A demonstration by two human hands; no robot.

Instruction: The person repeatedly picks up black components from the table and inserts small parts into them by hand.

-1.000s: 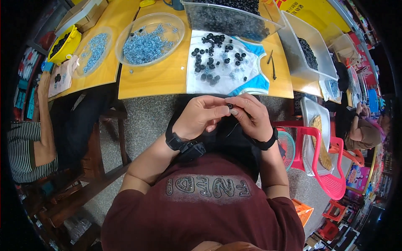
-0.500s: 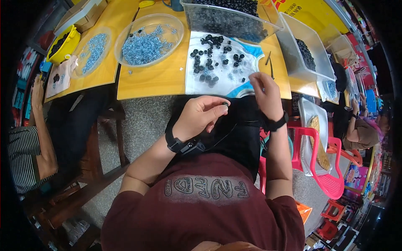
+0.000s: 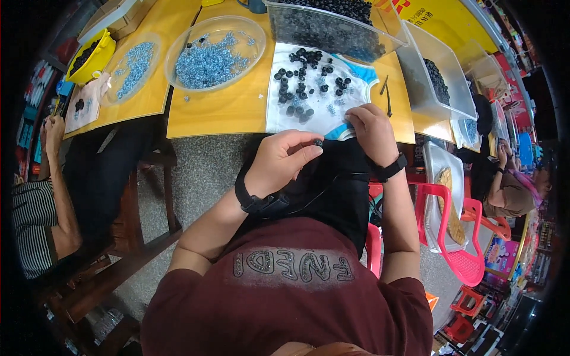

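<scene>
My left hand (image 3: pixel 284 161) is over my lap, pinching a small black round part (image 3: pixel 318 143) between thumb and forefinger. My right hand (image 3: pixel 371 131) rests curled at the yellow table's (image 3: pixel 225 110) near edge, on the corner of a white sheet (image 3: pixel 350 95) strewn with several black round parts (image 3: pixel 295 89). What its fingers hold is hidden. Both wrists wear black bands.
A clear round dish of blue pieces (image 3: pixel 209 54) and a clear bin of black parts (image 3: pixel 332 26) sit farther back. Another clear bin (image 3: pixel 436 77) stands right. A yellow bowl (image 3: pixel 89 56) sits far left. A person sits left (image 3: pixel 35 202), another right (image 3: pixel 510 184). Pink stool (image 3: pixel 457 237) right.
My right hand left my left hand, reached up to the white sheet, and has now settled at its near corner. The left hand stayed over my lap with the black part.
</scene>
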